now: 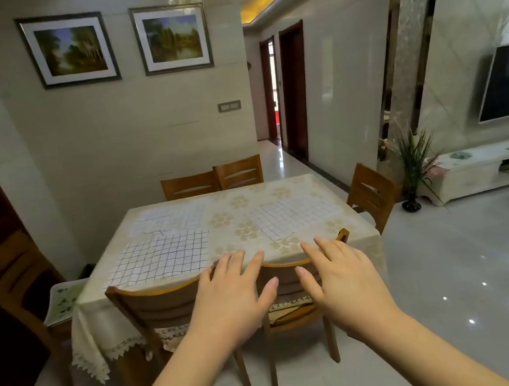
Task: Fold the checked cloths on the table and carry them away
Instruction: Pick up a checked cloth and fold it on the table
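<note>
Three checked cloths lie flat on the table [298, 182], which has a cream flowered cover. A white cloth with bold black checks [161, 259] is at the near left. A paler checked cloth [170, 220] lies behind it at the far left. A third pale checked cloth [294, 216] lies on the right side. My left hand [231, 301] and my right hand [342, 282] are held out in the air short of the table's near edge, palms down, fingers spread, holding nothing.
Two wooden chairs [163, 302] stand tucked in at the near side, below my hands. More chairs stand at the far side [210, 180], the right [371, 193] and the left [14, 276]. A potted plant [413, 163], TV cabinet [491, 166] and open tiled floor are at right.
</note>
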Motion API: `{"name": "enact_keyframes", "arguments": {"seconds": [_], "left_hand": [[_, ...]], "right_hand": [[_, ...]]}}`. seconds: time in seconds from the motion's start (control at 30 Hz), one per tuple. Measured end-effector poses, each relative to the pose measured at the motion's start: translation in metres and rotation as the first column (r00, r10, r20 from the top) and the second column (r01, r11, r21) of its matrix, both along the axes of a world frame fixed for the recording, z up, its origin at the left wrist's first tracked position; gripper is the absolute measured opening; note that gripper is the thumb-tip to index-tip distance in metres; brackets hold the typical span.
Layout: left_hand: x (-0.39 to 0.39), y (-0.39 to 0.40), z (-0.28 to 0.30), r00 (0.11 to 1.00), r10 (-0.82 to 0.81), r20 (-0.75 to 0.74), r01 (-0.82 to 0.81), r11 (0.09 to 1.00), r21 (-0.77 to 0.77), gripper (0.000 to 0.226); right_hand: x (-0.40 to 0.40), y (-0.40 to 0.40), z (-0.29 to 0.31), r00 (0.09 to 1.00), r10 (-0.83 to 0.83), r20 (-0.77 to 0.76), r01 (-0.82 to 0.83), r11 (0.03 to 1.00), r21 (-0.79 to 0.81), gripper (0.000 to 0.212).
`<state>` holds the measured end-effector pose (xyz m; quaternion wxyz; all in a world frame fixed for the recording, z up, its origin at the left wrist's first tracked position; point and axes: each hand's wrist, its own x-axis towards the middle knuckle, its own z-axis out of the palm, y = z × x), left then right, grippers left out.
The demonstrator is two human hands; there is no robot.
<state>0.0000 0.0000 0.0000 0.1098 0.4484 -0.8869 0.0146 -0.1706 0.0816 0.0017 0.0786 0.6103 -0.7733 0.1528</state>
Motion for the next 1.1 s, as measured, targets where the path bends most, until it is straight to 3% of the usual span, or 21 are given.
{"name": "enact_keyframes", "arguments": {"seconds": [0.2,0.33,0.5,0.73,0.93,1.1], "left_hand": [[-0.053,-0.037,-0.005,1.000,0.017,0.021,-0.016,0.998,-0.058,0.083],[-0.074,-0.059,-0.004,1.000,0.026,0.010,-0.025,0.998,-0.062,0.082],[-0.094,-0.103,-0.011,0.999,0.041,0.015,-0.040,0.999,-0.034,0.085],[-0.107,-0.193,-0.039,0.999,0.008,0.035,-0.009,1.000,0.021,0.091],[-0.119,-0.266,-0.059,0.991,-0.109,0.082,0.105,0.993,0.051,0.066],[-0.131,-0.324,-0.072,0.989,-0.124,0.079,0.117,0.990,0.077,0.066]], "right_hand": [[-0.058,-0.041,-0.006,1.000,0.009,-0.010,-0.009,1.000,-0.019,0.068],[-0.079,-0.066,-0.010,0.999,0.029,-0.025,-0.028,0.999,0.029,0.084],[-0.092,-0.107,-0.017,1.000,0.019,0.002,-0.019,0.998,-0.058,0.059],[-0.099,-0.189,-0.035,1.000,0.023,0.013,-0.023,0.999,0.042,0.058],[-0.100,-0.261,-0.047,0.999,-0.042,0.026,0.039,0.994,0.106,0.060],[-0.107,-0.303,-0.058,0.994,-0.104,0.014,0.101,0.985,0.140,0.061]]}}
